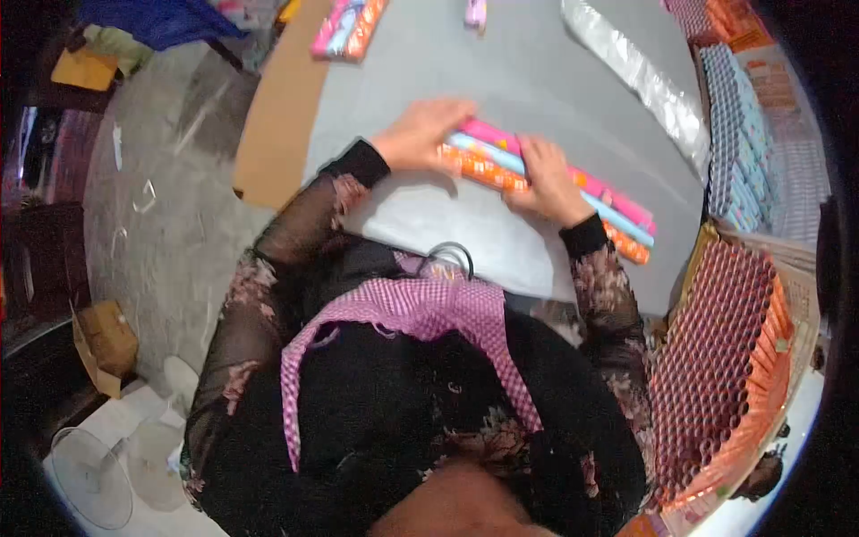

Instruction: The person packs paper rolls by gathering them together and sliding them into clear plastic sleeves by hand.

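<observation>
Three long, slim printed rolls lie side by side on the grey tabletop: a pink roll, a light blue roll and an orange patterned roll. What they are made of is not clear. My left hand is wrapped round their left end, with motion blur on the fingers. Farther right, my right hand closes over the middle of the same rolls. A whitish plastic sheet lies between the rolls and my body.
Another pink, blue and orange bundle lies at the table's far left, near a small pink item. A shiny clear plastic sleeve stretches along the upper right. Stacked patterned packs stand right of the table; a cardboard box sits lower left.
</observation>
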Action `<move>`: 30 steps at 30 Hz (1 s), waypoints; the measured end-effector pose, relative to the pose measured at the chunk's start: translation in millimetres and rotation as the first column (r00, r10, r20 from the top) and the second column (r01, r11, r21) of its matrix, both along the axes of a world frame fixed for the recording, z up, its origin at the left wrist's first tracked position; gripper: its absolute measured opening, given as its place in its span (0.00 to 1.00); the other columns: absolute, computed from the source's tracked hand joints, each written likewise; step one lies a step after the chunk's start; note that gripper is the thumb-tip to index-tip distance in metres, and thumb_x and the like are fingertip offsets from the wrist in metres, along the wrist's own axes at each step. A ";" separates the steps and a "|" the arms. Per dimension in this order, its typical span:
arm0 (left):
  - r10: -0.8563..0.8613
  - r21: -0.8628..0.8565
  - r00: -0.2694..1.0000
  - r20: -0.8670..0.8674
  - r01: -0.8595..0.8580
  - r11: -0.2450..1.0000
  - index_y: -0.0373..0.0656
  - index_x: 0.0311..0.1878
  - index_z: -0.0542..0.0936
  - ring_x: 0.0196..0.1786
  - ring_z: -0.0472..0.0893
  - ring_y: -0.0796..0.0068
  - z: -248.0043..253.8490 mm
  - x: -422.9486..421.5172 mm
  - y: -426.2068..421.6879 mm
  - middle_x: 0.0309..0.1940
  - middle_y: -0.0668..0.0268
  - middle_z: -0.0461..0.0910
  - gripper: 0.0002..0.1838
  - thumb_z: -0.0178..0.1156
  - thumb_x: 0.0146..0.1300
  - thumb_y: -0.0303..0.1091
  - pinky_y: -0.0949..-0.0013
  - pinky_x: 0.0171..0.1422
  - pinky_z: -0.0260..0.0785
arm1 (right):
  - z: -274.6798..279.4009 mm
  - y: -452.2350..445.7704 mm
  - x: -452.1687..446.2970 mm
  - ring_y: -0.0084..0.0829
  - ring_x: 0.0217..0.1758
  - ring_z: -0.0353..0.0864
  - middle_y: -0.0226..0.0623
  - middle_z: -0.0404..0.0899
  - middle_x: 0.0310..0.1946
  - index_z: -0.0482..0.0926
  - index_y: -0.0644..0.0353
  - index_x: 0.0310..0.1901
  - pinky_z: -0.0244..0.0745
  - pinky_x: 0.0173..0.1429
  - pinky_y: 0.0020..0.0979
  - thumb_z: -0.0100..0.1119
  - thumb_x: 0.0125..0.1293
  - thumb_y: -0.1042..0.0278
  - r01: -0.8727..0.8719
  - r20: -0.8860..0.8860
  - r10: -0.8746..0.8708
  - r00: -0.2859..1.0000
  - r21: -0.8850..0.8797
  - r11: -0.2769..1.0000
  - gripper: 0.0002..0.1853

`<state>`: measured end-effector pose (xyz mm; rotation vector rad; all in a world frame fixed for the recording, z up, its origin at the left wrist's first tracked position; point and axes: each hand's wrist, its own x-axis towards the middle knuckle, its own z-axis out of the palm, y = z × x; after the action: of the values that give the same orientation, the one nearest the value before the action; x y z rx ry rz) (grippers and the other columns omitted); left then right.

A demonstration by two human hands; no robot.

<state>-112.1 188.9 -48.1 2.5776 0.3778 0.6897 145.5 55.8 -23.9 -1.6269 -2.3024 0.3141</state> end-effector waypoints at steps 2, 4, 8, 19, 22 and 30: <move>0.045 0.038 0.982 -0.181 -0.039 0.999 0.37 0.70 0.63 0.69 0.64 0.46 11.5 -6.5 -15.0 0.65 0.49 0.67 0.60 0.74 0.36 0.63 0.50 0.72 0.57 | 7.0 -2.2 -4.6 0.51 0.61 0.68 0.53 0.69 0.58 0.64 0.68 0.65 0.64 0.66 0.46 0.68 0.44 0.54 -0.014 0.004 0.014 1.000 0.022 1.000 0.46; 0.034 0.081 0.986 -0.165 -0.021 0.996 0.36 0.67 0.65 0.66 0.67 0.48 9.5 -7.6 -18.9 0.62 0.50 0.69 0.55 0.72 0.41 0.63 0.50 0.70 0.58 | 7.3 -4.6 -5.8 0.52 0.62 0.68 0.53 0.69 0.59 0.62 0.68 0.66 0.64 0.66 0.46 0.68 0.44 0.53 -0.007 0.020 0.007 1.000 0.015 1.000 0.48; 0.056 0.087 0.984 -0.170 -0.041 0.995 0.38 0.67 0.66 0.65 0.67 0.49 14.3 3.2 -24.2 0.61 0.53 0.70 0.50 0.70 0.45 0.59 0.51 0.69 0.59 | 16.4 -2.0 -1.6 0.52 0.62 0.68 0.54 0.68 0.60 0.61 0.67 0.67 0.63 0.66 0.47 0.71 0.44 0.53 0.010 0.090 -0.006 0.996 -0.036 0.999 0.49; 0.046 0.045 0.965 -0.259 -0.035 0.998 0.40 0.67 0.67 0.66 0.65 0.50 9.1 26.2 -25.9 0.63 0.54 0.69 0.41 0.64 0.56 0.56 0.50 0.70 0.56 | -2.4 5.5 -28.1 0.50 0.59 0.71 0.52 0.71 0.55 0.65 0.71 0.62 0.65 0.64 0.45 0.69 0.51 0.54 -0.040 -0.051 0.049 0.998 0.165 0.985 0.40; -0.045 -0.065 0.928 -0.369 0.023 0.998 0.42 0.63 0.71 0.66 0.66 0.53 44.2 35.5 -0.1 0.61 0.56 0.71 0.35 0.64 0.58 0.55 0.50 0.71 0.54 | 0.4 4.9 -35.3 0.50 0.59 0.71 0.51 0.72 0.54 0.66 0.71 0.60 0.66 0.63 0.45 0.67 0.53 0.57 -0.008 -0.031 0.013 0.999 0.181 0.984 0.37; -0.005 0.109 0.991 -0.133 0.019 0.994 0.36 0.45 0.83 0.45 0.80 0.45 72.1 189.2 130.8 0.40 0.49 0.83 0.15 0.59 0.65 0.39 0.55 0.51 0.73 | 0.4 -1.4 -35.9 0.48 0.61 0.70 0.50 0.71 0.56 0.66 0.71 0.61 0.65 0.65 0.43 0.69 0.51 0.62 0.061 -0.113 -0.047 0.992 0.121 0.991 0.38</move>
<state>77.1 319.7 24.0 2.7362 0.3753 0.5511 109.6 54.5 -23.5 -1.5683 -2.1480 0.2364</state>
